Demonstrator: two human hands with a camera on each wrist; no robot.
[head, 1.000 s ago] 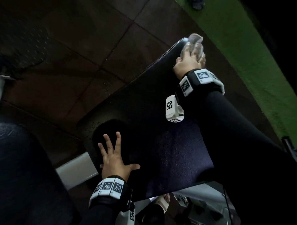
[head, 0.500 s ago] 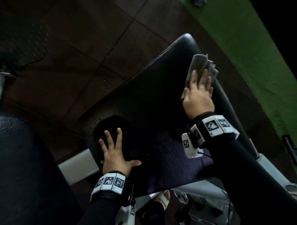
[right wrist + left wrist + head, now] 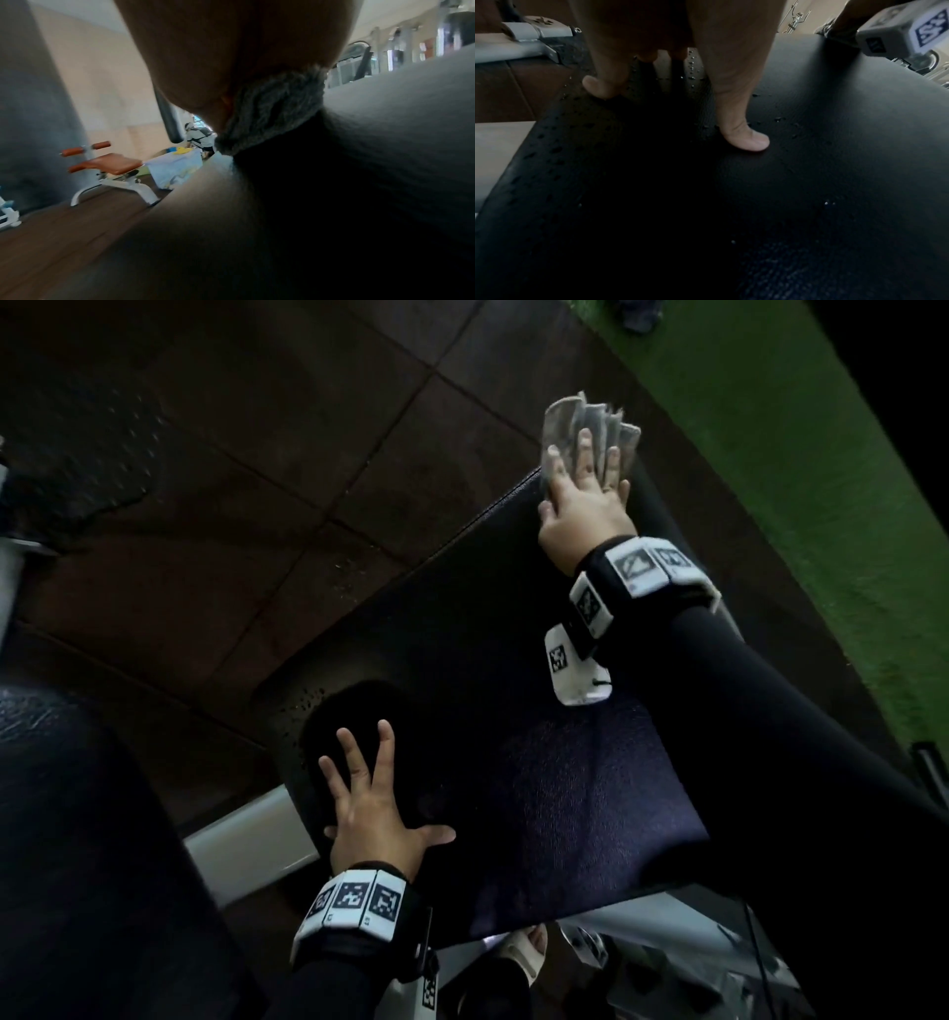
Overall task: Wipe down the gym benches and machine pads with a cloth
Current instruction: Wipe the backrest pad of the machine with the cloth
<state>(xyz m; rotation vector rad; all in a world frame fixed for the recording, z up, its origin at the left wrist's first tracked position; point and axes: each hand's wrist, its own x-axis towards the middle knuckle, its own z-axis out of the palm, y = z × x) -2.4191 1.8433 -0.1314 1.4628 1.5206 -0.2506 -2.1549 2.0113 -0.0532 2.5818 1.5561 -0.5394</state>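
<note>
A black padded bench (image 3: 488, 711) runs from the near right toward the far end. My right hand (image 3: 585, 500) lies flat at the far end of the pad, its straight fingers pressing a grey cloth (image 3: 570, 423) onto the pad; the cloth sticks out past the fingertips and over the pad's edge. In the right wrist view the cloth (image 3: 270, 113) is bunched under the palm. My left hand (image 3: 369, 803) rests on the near left part of the pad with its fingers spread. Water droplets (image 3: 693, 69) dot the pad (image 3: 834, 162) beyond those fingers.
Dark brown floor tiles (image 3: 257, 480) lie to the left and green turf (image 3: 796, 480) to the right. A grey metal frame bar (image 3: 246, 845) shows under the pad's near left. Another dark pad (image 3: 77, 839) fills the lower left. An orange-padded bench (image 3: 110, 162) stands farther off.
My right hand has slid the cloth from the middle right of the pad back up to the far end. The left hand has stayed put.
</note>
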